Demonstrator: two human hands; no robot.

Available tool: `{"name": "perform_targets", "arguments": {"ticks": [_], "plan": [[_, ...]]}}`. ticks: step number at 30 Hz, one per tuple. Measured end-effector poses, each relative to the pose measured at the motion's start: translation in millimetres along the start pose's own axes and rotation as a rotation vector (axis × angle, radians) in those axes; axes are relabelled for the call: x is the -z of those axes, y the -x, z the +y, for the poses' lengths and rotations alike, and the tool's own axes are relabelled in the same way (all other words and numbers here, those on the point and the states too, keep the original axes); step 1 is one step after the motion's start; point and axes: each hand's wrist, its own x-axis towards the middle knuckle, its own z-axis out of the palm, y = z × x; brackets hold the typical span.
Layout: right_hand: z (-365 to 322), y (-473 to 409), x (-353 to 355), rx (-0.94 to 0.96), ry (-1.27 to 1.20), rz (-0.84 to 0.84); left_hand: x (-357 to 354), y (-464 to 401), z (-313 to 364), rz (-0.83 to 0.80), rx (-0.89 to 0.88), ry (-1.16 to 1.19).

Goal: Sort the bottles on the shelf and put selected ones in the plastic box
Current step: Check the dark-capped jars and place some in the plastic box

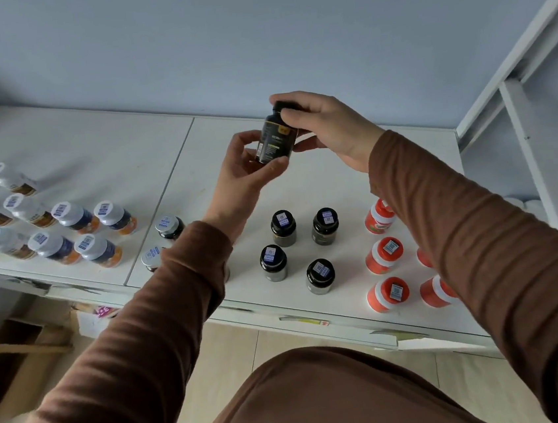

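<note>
The black bottle (275, 139) is up off the shelf (336, 177), held in the air above its middle between both hands. The left hand (246, 173) grips the lower body, thumb across the base and fingers (246, 142) curled behind, while the right hand (320, 124) closes over the cap with its fingers wrapped round the top. The bottle's long axis runs nearly upright with a slight lean: cap up and a little to the right, away from the person, base down and to the left, label turned toward the camera. This looks like a check of the label, so the sort seems to be in its picking stage. Grouping appears largely done: four black bottles (304, 248) stand in a loose square below the hands, orange bottles (385, 255) stand in columns to the right, partly hidden by the right sleeve, white-capped bottles (76, 232) cluster on the left, and two silver-capped jars (169, 228) sit just beside the left sleeve. No plastic box is in view, so how many bottles have gone into it cannot be told; the held bottle has yet to be placed anywhere.
</note>
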Motion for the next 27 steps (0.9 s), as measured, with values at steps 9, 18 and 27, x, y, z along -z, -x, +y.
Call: {"name": "perform_targets", "arguments": {"ticks": [9, 18, 27], "plan": [[-12.4, -10.1, -47.6, 0.131, 0.150, -0.165, 41.1, 36.5, 3.1, 0.174, 0.058, -0.164], [-46.0, -16.6, -204.5, 0.204, 0.164, -0.453, 156.1, 142.9, 7.0, 0.502, 0.021, -0.301], [-66.0, 10.8, -441.2, 0.366, 0.450, -0.585, 348.2, 292.0, 2.1, 0.641, 0.220, -0.830]]}}
